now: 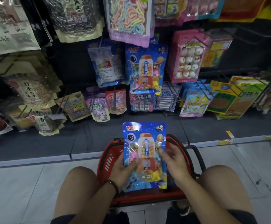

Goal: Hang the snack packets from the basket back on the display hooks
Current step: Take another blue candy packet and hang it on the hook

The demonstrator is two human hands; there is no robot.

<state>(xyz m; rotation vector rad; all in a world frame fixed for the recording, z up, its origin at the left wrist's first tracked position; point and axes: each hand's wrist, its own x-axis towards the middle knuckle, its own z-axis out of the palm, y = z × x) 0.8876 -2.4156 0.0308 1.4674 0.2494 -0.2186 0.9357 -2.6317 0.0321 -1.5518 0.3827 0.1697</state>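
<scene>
Your left hand [123, 168] and right hand [173, 163] both grip the glossy blue plastic gumball-machine candy packet [145, 143], upright over the red plastic basket [108, 158].

Seemingly above red basket [108, 157], left hand [123, 168] and right hand [173, 162] hold blue packet [145, 152].

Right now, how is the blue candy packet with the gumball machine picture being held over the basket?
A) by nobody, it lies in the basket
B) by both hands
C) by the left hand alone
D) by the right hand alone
B: the left hand and the right hand each grip one side of the blue packet, above the red basket.
</scene>
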